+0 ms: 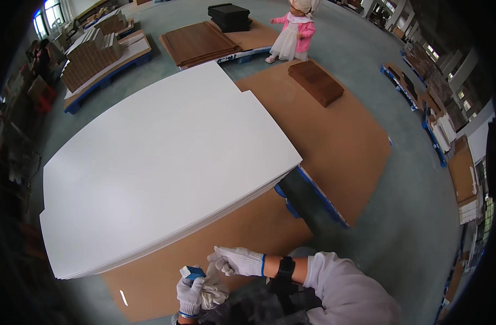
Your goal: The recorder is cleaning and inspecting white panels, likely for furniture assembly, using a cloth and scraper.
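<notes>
My left hand [189, 295], in a white knit glove, is closed around a small blue block [192, 273] with a whitish end. Beside it hangs a crumpled white cloth [214, 292], between my two hands. My right hand [240, 262], gloved in white too, has its fingers curled together at the cloth's upper end and seems to pinch it. Both hands are just short of the near edge of a stack of large white panels [172, 157], not touching it. The panels have notched corners and lie flat.
Brown board [275, 214] shows under the white stack. Right of it, another brown-topped pallet [334, 146] bears a few dark brown panels [316, 82]. A small child [297, 32] in pink stands beyond. Brown sheets [199, 43] and black pieces [228, 17] lie farther back.
</notes>
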`<state>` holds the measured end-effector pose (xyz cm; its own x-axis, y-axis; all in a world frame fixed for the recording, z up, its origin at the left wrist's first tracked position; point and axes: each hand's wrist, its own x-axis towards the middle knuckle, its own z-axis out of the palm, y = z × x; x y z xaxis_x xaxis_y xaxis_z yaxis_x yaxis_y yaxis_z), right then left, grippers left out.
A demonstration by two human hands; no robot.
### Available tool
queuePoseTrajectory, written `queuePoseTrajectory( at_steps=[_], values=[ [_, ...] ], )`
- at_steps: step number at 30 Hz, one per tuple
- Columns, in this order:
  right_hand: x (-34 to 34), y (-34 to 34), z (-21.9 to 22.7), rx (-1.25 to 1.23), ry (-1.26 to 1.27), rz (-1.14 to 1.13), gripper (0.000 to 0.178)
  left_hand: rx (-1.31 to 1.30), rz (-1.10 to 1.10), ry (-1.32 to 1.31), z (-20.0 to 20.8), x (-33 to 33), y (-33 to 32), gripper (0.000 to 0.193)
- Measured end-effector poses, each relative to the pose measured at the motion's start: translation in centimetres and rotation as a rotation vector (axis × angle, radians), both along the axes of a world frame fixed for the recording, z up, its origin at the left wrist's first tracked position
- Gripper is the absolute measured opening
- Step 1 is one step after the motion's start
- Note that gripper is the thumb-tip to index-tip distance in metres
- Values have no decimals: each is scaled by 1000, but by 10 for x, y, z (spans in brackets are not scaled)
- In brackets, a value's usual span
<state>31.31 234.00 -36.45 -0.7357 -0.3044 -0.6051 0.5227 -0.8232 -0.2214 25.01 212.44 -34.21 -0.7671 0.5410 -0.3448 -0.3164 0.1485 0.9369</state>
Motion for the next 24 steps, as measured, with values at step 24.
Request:
queuePoseTrajectory(
  at_steps=[24],
  values=[
    [39, -49, -68, 403, 223, 228, 36, 45, 161, 273, -47, 49, -26, 16]
  ],
)
